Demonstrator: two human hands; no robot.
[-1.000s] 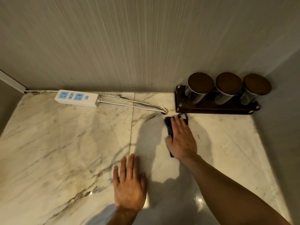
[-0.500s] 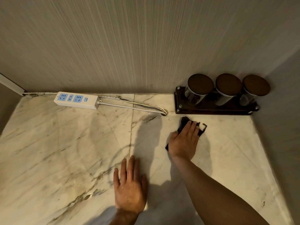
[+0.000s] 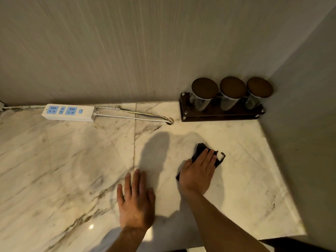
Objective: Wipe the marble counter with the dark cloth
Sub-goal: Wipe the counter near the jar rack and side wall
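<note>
right hand (image 3: 197,171) flat, pressing crumpled dark cloth (image 3: 201,149) on veined marble counter (image 3: 63,160); left hand (image 3: 135,202) splayed.

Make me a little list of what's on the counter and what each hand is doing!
counter: marble, veined
right hand: flat on dark cloth
left hand: flat on bare marble, holding nothing
power strip: white and blue, by the back wall
jars: three with brown lids, in a dark rack, back right corner
</note>
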